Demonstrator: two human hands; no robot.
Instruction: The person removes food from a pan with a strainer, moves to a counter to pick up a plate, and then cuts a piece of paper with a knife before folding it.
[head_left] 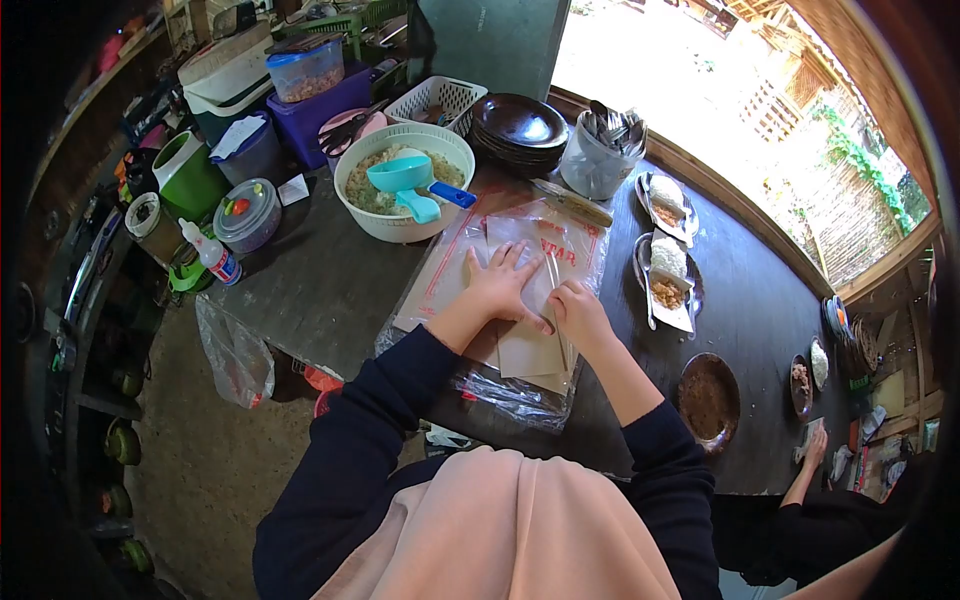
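Note:
My left hand lies with spread fingers on a stack of brown food wrapping paper printed with red letters. The fingers of my right hand are closed at the right edge of the top sheets, pinching the paper there. Beneath the stack, a clear plastic wrapper reaches toward the table's front edge. A knife rests just beyond the paper.
At the back left stands a white basin of rice with turquoise scoops. Black plates and a cutlery tub stand behind. Rice plates and a brown bowl are rightward. Another person's hand is at far right.

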